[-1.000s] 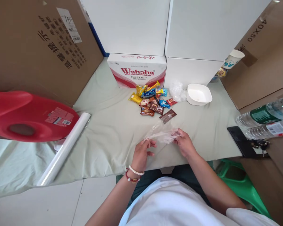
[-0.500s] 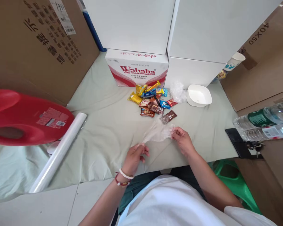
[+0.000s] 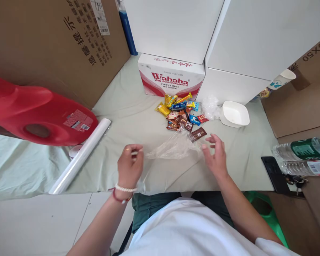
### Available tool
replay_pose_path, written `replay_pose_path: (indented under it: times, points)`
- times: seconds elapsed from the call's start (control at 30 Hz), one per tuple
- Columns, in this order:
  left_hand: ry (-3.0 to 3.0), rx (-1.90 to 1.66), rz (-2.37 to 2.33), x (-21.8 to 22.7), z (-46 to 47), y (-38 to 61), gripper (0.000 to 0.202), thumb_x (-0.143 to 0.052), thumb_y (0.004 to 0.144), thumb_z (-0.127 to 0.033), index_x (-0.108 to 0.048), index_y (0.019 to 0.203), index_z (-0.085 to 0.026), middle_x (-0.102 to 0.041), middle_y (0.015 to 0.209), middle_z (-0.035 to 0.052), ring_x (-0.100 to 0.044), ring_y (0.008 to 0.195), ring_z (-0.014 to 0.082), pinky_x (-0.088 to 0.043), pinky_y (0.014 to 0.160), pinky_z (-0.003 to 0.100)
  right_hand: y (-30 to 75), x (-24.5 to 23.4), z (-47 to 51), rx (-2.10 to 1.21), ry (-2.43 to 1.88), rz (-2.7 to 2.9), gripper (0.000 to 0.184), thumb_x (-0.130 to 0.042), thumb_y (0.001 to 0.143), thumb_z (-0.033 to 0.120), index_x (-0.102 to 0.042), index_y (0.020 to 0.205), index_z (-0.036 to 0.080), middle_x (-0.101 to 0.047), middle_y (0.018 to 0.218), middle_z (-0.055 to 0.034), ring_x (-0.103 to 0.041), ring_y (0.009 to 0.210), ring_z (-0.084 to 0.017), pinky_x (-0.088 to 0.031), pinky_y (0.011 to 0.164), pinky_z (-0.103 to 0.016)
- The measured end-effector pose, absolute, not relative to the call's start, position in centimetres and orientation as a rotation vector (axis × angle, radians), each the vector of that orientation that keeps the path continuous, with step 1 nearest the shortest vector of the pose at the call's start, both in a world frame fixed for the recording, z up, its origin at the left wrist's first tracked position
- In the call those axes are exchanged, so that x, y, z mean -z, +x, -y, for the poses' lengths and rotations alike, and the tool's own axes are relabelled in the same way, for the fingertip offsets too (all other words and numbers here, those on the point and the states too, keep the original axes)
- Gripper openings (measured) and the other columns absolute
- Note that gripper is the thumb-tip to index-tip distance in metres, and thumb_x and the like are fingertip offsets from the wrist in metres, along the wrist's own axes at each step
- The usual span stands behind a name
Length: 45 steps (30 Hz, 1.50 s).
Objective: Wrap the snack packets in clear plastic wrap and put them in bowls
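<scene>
A crumpled sheet of clear plastic film [image 3: 173, 145] lies spread on the cloth between my hands. My left hand [image 3: 130, 165] is at the film's left end, its thumb and fingers pinched on the thin edge. Near the film's right end, my right hand [image 3: 215, 154] has its fingers apart, with the thumb close to the film. A brown wrapped snack [image 3: 197, 134] lies just beyond the film. Behind it is a pile of small wrapped snacks [image 3: 185, 121] in yellow, blue, red and brown.
A white bowl [image 3: 234, 113] and a crumpled clear bag [image 3: 210, 107] stand right of the snacks. Behind is a Wahaha carton [image 3: 172, 80]. A film roll [image 3: 80, 156] and a red jug [image 3: 42, 117] lie left. Plastic bottles [image 3: 306, 148] and a phone [image 3: 275, 174] are at right.
My left hand has moved left, drawing the film wider. My right hand's fingers have opened and come away from the film's edge. The view has shifted a little to the left.
</scene>
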<state>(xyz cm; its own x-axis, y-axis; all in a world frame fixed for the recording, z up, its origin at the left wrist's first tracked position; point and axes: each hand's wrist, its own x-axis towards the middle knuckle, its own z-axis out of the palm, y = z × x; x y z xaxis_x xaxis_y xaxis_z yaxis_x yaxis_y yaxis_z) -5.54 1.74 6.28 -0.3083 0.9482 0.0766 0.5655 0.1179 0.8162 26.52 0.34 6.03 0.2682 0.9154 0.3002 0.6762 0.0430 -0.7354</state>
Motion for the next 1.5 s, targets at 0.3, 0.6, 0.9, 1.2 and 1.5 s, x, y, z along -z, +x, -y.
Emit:
replay_pose_path:
  times: [0.3, 0.6, 0.9, 1.2, 1.5]
  points:
    - [1.738, -0.654, -1.744, -3.0, -10.1, 3.8, 0.018, -0.072, 0.078, -0.038, -0.068, 0.074, -0.021, -0.068, 0.102, 0.0169, -0.055, 0.117, 0.0395, -0.045, 0.103, 0.055, 24.1, -3.3, -6.5, -0.696, -1.605, 1.779, 0.033, -0.067, 0.092, 0.030, -0.073, 0.123, 0.024, -0.073, 0.095, -0.0057, -0.066, 0.094, -0.025, -0.055, 0.092, -0.044]
    - [1.258, -0.971, -1.406, -1.2, -6.8, 0.2, 0.027, -0.058, 0.083, -0.047, -0.057, 0.073, -0.022, -0.059, 0.070, -0.0009, -0.054, 0.066, 0.0150, -0.048, 0.067, 0.030, 31.1, -5.7, 7.1, -0.478, -1.156, 2.158, 0.028, -0.059, 0.098, 0.008, -0.076, 0.097, 0.031, -0.070, 0.098, -0.0046, -0.059, 0.110, -0.026, -0.055, 0.092, -0.045]
    - [0.809, -1.097, -1.235, -2.9, -4.4, 1.3, 0.035, -0.066, 0.072, -0.045, -0.057, 0.098, -0.023, -0.075, 0.095, 0.0026, -0.070, 0.076, 0.0169, -0.052, 0.072, 0.030, 25.3, -5.5, 3.3, -0.175, -1.406, 2.133, 0.091, -0.074, 0.093, 0.041, -0.027, 0.168, 0.018, -0.055, 0.149, -0.0210, -0.039, 0.148, -0.041, -0.037, 0.120, -0.067]
    - [0.910, -1.009, -1.550, -1.2, -4.5, 0.4, 0.025, -0.059, 0.082, -0.048, -0.052, 0.086, -0.024, -0.070, 0.075, -0.0002, -0.067, 0.062, 0.0160, -0.048, 0.058, 0.027, 26.1, -2.8, 3.1, -0.274, -1.098, 2.331, 0.035, -0.054, 0.098, 0.013, -0.080, 0.107, 0.034, -0.079, 0.120, -0.0013, -0.053, 0.143, -0.028, -0.036, 0.124, -0.061]
    - [1.114, -1.070, -1.977, -1.0, -4.5, -1.7, 0.031, -0.062, 0.086, -0.043, -0.054, 0.108, -0.021, -0.066, 0.105, 0.0084, -0.065, 0.083, 0.0204, -0.054, 0.081, 0.038, 33.0, -1.9, 10.0, -0.438, -1.203, 2.346, 0.038, -0.056, 0.092, 0.009, -0.080, 0.109, 0.033, -0.072, 0.139, -0.0043, -0.056, 0.141, -0.032, -0.048, 0.113, -0.067]
